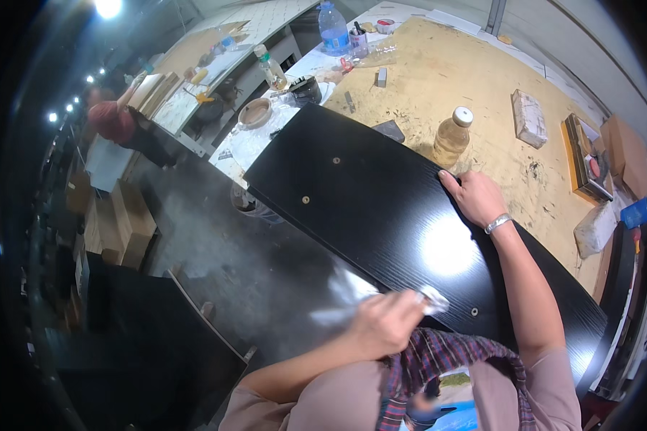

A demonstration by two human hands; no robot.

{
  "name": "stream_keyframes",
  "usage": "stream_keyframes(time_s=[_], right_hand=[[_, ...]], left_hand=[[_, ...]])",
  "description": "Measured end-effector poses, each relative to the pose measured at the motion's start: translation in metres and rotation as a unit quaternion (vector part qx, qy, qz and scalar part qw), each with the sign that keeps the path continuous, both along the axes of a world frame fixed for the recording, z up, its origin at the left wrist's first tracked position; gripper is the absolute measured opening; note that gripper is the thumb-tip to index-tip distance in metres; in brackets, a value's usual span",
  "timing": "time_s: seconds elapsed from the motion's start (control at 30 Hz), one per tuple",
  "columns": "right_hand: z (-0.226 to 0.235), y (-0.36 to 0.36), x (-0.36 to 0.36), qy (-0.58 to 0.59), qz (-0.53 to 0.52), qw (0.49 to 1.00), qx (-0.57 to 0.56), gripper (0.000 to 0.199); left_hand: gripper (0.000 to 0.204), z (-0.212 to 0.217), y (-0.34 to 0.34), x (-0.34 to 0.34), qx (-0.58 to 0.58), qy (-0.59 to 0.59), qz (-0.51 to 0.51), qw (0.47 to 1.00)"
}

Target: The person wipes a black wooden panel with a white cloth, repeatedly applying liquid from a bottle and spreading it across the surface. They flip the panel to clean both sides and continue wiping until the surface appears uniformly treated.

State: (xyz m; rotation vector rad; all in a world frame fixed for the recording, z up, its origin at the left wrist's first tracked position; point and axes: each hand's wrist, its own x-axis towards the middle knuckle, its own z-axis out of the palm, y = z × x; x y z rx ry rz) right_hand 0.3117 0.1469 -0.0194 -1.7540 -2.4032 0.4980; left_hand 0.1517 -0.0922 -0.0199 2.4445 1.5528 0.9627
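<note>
A long black wood-grain panel (381,194) lies slantwise before me, with several small round metal fittings set in its face. My left hand (389,323) is closed around a crumpled white cloth (434,301) at the panel's near edge; a blurred white part of it trails to the left. My right hand (476,198) grips the panel's far edge, one digit on top and the other fingers partly hidden. Just beyond that hand stands a plastic bottle (451,138) with a white cap and yellowish liquid.
On the tan worktable (424,72) lie a white wrapped block (529,119) and an open box (586,159). A blue-tinted bottle (333,30) and a brown bowl (256,113) stand farther back. Another person (115,122) works at the far left, beyond the grey floor (208,223).
</note>
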Motion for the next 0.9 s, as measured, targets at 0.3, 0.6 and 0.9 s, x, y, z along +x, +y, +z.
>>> stream_keyframes(time_s=[0.3, 0.6, 0.9], right_hand=[[0.010, -0.003, 0.001, -0.012, 0.001, 1.000, -0.026, 0.075], [0.016, -0.008, 0.000, 0.024, -0.002, 0.999, -0.025, 0.071], [0.007, -0.005, 0.004, 0.044, -0.001, 0.999, -0.003, 0.069]], left_hand=[[0.035, 0.041, 0.053, 0.002, -0.065, -0.148, 0.007, 0.987], [0.055, -0.008, 0.190, -0.123, -0.036, 0.200, 0.194, 0.960], [0.051, -0.005, 0.215, -0.133, -0.023, 0.206, 0.169, 0.964]])
